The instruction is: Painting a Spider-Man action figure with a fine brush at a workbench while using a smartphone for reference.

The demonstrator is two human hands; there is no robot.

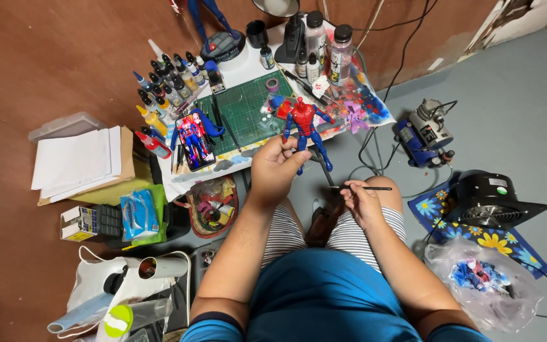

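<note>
— What do you have in your left hand [275, 170]?
— You pinch the red and blue figure [305, 128] by its legs, upright over the table edge, above the green cutting mat [243, 109].
— And your right hand [362, 201]?
— Your fingers pinch a thin brush [365, 188], level, over your knee.

Figure [305, 126] before cutting mat [243, 111], bottles [166, 85] left — compressor [427, 133], perhaps, right.
</note>
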